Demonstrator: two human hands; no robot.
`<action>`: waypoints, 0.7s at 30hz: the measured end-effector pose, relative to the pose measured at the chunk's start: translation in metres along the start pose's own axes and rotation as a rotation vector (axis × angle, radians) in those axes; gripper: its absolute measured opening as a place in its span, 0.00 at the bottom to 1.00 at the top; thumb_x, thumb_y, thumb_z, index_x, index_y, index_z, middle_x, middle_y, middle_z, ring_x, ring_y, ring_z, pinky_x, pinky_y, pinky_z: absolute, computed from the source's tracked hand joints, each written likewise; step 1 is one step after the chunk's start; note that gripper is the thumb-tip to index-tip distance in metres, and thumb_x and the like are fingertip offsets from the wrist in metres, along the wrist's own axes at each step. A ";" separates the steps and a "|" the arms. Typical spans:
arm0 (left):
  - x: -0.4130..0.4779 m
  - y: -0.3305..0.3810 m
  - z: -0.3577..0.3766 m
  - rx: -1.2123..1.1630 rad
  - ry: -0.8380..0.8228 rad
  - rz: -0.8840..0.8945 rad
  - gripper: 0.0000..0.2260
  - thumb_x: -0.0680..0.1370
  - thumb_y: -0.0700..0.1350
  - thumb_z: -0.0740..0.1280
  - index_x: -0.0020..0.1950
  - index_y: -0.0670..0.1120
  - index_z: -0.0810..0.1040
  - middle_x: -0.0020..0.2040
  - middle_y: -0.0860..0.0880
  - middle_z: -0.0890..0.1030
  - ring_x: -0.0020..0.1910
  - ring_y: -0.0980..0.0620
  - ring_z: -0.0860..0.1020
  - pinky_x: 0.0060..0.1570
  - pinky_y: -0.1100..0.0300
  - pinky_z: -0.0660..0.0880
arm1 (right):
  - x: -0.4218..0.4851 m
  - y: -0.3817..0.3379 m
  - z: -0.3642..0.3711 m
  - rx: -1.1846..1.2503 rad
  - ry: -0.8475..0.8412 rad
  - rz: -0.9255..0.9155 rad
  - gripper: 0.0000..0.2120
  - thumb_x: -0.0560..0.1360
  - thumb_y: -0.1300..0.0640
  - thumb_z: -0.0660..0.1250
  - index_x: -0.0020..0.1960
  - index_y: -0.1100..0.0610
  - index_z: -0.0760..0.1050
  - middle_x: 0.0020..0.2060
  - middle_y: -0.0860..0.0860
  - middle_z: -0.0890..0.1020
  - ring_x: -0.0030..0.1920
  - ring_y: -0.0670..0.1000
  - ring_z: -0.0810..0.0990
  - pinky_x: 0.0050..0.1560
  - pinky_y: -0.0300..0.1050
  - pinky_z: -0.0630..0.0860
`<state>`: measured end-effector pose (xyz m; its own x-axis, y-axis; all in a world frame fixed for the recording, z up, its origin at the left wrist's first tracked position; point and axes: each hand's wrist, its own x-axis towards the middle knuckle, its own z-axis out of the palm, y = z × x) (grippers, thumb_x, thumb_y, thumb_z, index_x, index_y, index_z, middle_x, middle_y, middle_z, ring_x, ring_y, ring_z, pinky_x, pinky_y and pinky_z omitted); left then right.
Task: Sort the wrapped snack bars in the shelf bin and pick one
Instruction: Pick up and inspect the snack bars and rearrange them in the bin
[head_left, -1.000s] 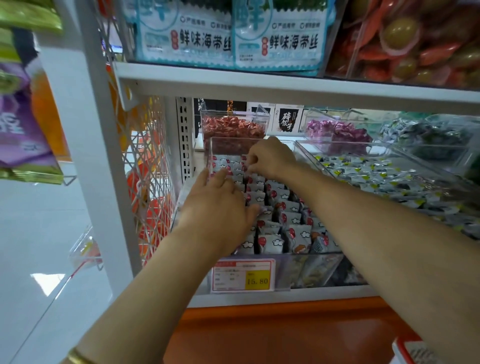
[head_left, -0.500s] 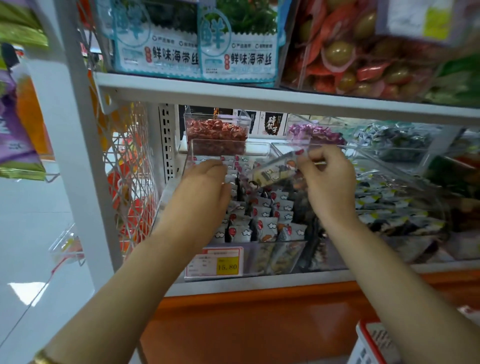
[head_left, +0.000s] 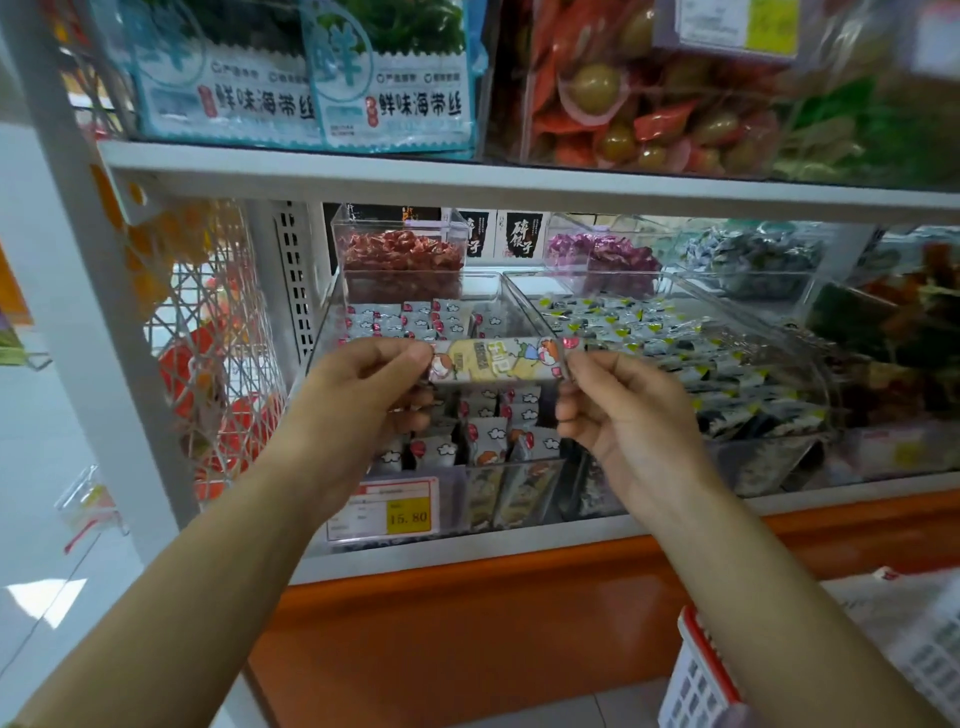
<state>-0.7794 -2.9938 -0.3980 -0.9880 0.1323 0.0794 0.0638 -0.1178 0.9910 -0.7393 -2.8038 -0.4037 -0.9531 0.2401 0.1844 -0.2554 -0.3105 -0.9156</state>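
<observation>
Snack bar (head_left: 496, 359) over clear bin (head_left: 483, 293); price tag (head_left: 387, 512) below

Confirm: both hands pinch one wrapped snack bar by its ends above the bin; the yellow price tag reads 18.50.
Only the price is wrong: the head view shows the yellow price tag reading 15.80. The left hand and right hand pinch the snack bar by its ends above the bin.

Your snack bar (head_left: 496, 360) is pale yellow with cartoon figures. The price tag (head_left: 384, 512) has a yellow patch. The shelf base (head_left: 467, 618) is orange.
</observation>
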 end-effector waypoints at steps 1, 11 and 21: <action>0.000 0.000 0.000 -0.085 -0.022 -0.024 0.05 0.76 0.44 0.65 0.44 0.44 0.79 0.35 0.48 0.76 0.30 0.57 0.76 0.30 0.68 0.74 | 0.001 0.000 0.000 0.069 -0.014 0.052 0.08 0.75 0.63 0.64 0.38 0.60 0.78 0.28 0.49 0.80 0.25 0.45 0.76 0.24 0.36 0.74; 0.006 0.002 0.003 -0.488 -0.059 -0.102 0.02 0.74 0.38 0.65 0.42 0.42 0.77 0.31 0.50 0.76 0.25 0.59 0.73 0.24 0.71 0.71 | 0.008 0.004 -0.002 0.225 -0.076 0.158 0.04 0.72 0.64 0.64 0.46 0.59 0.76 0.28 0.52 0.78 0.26 0.47 0.77 0.24 0.36 0.74; 0.001 0.001 -0.003 -0.009 -0.178 0.030 0.16 0.68 0.50 0.66 0.52 0.44 0.81 0.43 0.45 0.78 0.35 0.56 0.77 0.35 0.65 0.77 | 0.004 0.008 -0.005 -0.356 -0.062 -0.240 0.07 0.75 0.65 0.65 0.47 0.54 0.75 0.41 0.49 0.74 0.35 0.44 0.79 0.39 0.50 0.82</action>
<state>-0.7810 -2.9965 -0.3968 -0.9450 0.3011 0.1275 0.0908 -0.1329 0.9870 -0.7441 -2.8010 -0.4117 -0.8844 0.2079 0.4180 -0.4090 0.0867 -0.9084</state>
